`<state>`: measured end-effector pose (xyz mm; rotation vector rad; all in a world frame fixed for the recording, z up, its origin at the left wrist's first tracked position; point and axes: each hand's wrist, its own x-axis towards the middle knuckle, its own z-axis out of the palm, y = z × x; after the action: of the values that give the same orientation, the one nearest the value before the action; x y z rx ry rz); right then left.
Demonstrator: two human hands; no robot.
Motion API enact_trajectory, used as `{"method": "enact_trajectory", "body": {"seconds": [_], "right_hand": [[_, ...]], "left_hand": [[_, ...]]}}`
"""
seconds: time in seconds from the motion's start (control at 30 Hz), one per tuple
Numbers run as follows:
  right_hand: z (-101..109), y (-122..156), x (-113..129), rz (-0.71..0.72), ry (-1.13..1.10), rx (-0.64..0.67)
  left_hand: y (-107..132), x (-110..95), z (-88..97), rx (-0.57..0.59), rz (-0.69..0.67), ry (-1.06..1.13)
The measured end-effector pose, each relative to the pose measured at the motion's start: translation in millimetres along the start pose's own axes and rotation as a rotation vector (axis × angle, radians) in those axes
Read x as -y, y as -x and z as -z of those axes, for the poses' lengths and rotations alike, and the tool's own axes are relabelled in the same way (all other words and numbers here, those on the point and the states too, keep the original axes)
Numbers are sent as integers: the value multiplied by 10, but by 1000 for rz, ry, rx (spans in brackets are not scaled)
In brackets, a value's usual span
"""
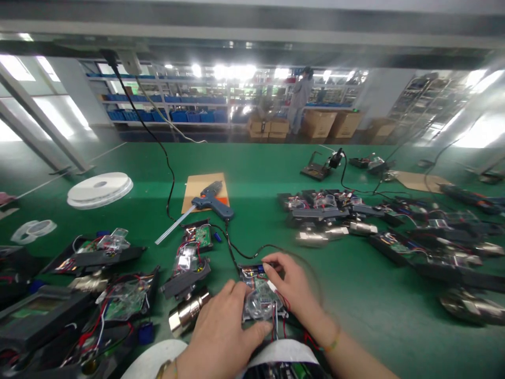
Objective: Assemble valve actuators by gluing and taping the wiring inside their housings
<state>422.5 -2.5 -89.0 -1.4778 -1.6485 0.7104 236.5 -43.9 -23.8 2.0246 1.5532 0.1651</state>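
An open black electronic housing (258,292) lies in front of me, with a circuit board, a clear plastic cover and red and white wires. My left hand (223,326) is closed around its left side, thumb near the lower edge. At its upper right corner, my right hand (290,284) has bent fingers gripping the edge beside a small blue component (261,268). The exact contact of those fingertips is partly hidden. Left of my left hand is a metal threaded fitting (189,311), joined to another open housing (193,263).
A blue glue gun (213,201) with a clear glue stick rests on cardboard (189,190). White reels (100,189) stand at left. More open housings (114,300) crowd the left, others (323,205) the right. Black cable (252,256) crosses the green table. A person (300,97) stands far back.
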Motion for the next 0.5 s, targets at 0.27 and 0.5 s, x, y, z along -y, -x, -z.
{"method": "enact_trajectory", "body": {"seconds": [0.27, 0.5], "right_hand": [[6, 3, -12, 18, 15, -38], [-25, 10, -26, 83, 24, -98]], "left_hand": [[84, 182, -3, -113, -154, 189], [234, 252, -141, -265, -461, 146]]}}
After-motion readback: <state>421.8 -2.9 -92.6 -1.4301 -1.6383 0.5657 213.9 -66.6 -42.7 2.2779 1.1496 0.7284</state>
